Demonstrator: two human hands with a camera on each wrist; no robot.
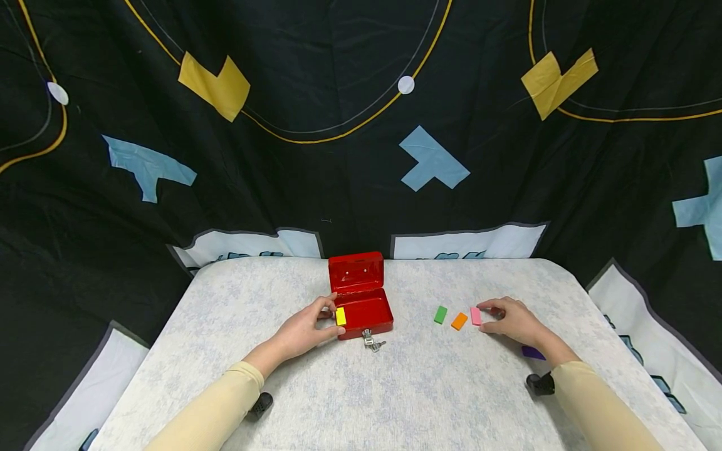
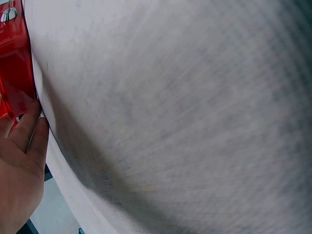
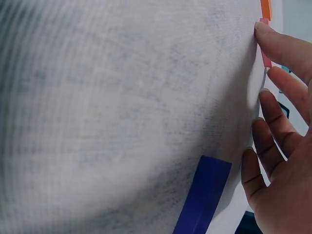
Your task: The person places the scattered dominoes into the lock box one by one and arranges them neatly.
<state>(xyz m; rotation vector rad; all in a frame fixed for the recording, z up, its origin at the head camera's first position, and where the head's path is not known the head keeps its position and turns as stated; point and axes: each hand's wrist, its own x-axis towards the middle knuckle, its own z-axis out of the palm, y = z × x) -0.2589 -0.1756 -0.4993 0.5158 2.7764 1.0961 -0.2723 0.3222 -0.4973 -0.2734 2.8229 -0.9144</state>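
My left hand [image 1: 307, 326] is at the left side of an open red metal cash box [image 1: 369, 315]. Its thumb and index finger are spread around a small yellow block [image 1: 341, 316] at the box's left edge. In the left wrist view, fingers [image 2: 30, 124] touch the red box [image 2: 17, 63]. Farther right, my right hand [image 1: 510, 319] pinches a flat pink block [image 1: 476, 316] by its two ends on the table. The right wrist view shows its thumb at one end of the pink block [image 3: 265, 53] and the index fingertip at the other.
Left of the pink block lie an orange block [image 1: 459, 321] and a green block [image 1: 440, 314]. Under the right wrist is a purple block [image 1: 532, 352]. A silver latch with keys [image 1: 372, 341] hangs at the box front. Black patterned cloth [image 1: 361, 188] stands behind the pale table [image 1: 395, 401].
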